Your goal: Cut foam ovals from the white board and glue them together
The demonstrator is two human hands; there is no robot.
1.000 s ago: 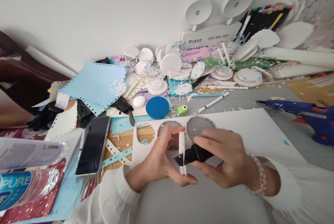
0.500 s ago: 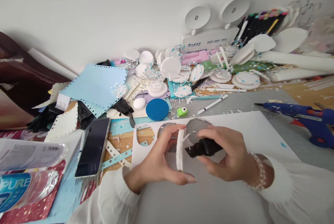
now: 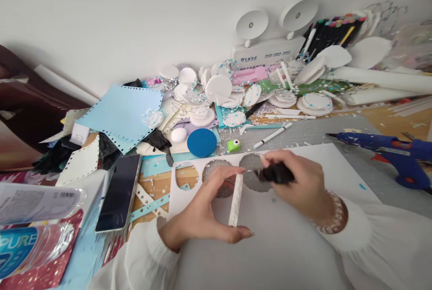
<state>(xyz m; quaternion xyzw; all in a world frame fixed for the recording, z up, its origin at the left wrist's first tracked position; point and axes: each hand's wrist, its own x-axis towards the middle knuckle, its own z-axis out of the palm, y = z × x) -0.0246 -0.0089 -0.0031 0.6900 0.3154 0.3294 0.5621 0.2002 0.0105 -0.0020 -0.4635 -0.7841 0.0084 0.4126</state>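
Because the black tool (image 3: 277, 173) has just moved off the white disc (image 3: 236, 200) to the right, the disc is clear of it, probably a break in the edge work. Your left hand (image 3: 199, 218) pinches the disc edge-on: index finger at its far end, thumb at its near end. Your right hand's (image 3: 300, 186) fingers grip the blurred tool. Beneath lies a white sheet (image 3: 332, 168) with round cut-outs; beyond, slightly left, a blue disc (image 3: 201, 142).

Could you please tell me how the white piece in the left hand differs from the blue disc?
The white piece is held edge-on by the left hand; the blue disc lies flat, unheld. The white piece's rim looks rough; the blue disc's looks smooth.
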